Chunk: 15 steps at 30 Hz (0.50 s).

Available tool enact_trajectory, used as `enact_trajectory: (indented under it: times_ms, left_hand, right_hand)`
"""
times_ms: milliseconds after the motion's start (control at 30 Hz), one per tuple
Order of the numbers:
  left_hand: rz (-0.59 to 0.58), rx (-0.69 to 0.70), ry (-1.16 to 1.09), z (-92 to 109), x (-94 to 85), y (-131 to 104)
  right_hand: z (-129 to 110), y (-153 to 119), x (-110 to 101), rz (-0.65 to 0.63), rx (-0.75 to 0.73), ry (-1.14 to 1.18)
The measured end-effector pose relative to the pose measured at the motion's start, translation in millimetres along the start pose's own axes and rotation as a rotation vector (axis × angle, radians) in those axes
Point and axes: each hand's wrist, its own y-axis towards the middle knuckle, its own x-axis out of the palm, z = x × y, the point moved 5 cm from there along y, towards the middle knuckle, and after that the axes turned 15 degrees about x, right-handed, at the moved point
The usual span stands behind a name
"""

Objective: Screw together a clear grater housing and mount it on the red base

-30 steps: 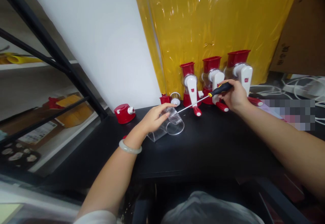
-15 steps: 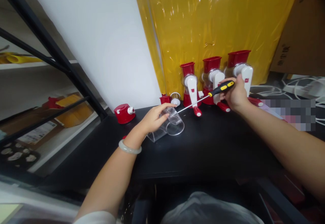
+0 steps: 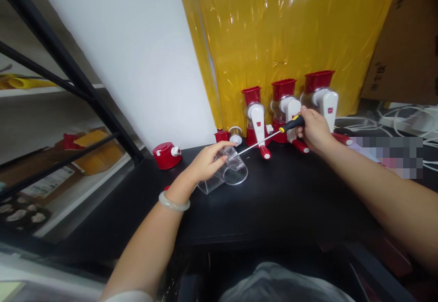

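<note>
My left hand (image 3: pixel 209 159) grips a clear plastic housing (image 3: pixel 236 174) that lies tilted on the black table (image 3: pixel 273 206). A screwdriver (image 3: pixel 262 141) with a black and yellow handle is held in my right hand (image 3: pixel 313 128), fingers wrapped around the handle. Its metal shaft slants down to the left, and the tip is at the upper part of the housing. Behind the housing stand a small red part (image 3: pixel 221 136) and a metal drum (image 3: pixel 236 135). A red round base (image 3: pixel 166 155) sits to the left of my left hand.
Three red and white crank graters (image 3: pixel 256 115) stand along the back before a yellow-wrapped panel (image 3: pixel 273 28). White cables (image 3: pixel 407 122) lie at the right, below a cardboard box (image 3: pixel 404 46). A black-framed shelf (image 3: pixel 61 74) is at the left.
The fingers of my right hand have shifted on the screwdriver handle, now covering its rear end. My left hand and the housing are nearly unmoved; the view has shifted slightly.
</note>
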Motion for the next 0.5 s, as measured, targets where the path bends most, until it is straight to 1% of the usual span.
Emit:
enact_trajectory:
  times_ms: [167, 267, 367, 433, 500]
  left_hand:
    - [0.003, 0.012, 0.0, -0.8, 0.3, -0.5]
    - [0.009, 0.015, -0.003, -0.9, 0.4, -0.7]
    - [0.009, 0.011, -0.017, -0.5, 0.6, 0.0]
    - [0.011, 0.015, -0.034, -0.1, 0.6, 1.0]
    - [0.027, 0.041, -0.038, 1.0, -0.3, 2.4]
  right_hand:
    - [0.8, 3.1, -1.4, 0.012, -0.005, -0.031]
    - [1.4, 5.8, -3.6, 0.032, 0.043, 0.03]
    - [-0.2, 6.3, -2.6, -0.026, 0.071, 0.136]
    - [-2.8, 6.0, -1.1, -0.075, 0.062, 0.146]
    - [-5.1, 7.0, -1.9, -0.071, 0.058, 0.113]
